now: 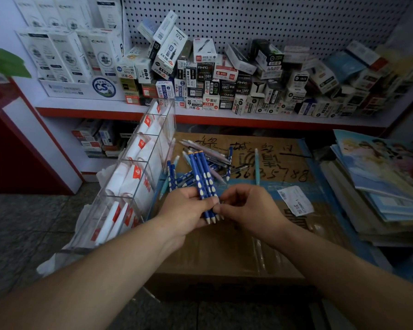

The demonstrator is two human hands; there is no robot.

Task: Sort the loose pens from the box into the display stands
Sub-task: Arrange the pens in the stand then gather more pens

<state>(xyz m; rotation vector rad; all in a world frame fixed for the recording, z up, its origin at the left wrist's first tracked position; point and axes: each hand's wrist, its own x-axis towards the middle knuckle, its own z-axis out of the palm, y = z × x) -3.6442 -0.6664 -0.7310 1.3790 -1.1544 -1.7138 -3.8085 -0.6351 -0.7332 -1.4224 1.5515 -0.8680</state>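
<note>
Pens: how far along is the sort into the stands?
Done: no pen shows in the clear stand; its compartments hold white packets. In hand: the left hand grips a bunch of blue pens, and the right hand pinches them near their tips. Left: loose pens, blue, pink and teal, lie scattered on the cardboard box.

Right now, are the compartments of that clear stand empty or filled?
Filled: white packets with red labels sit in each visible compartment of the clear stand.
</note>
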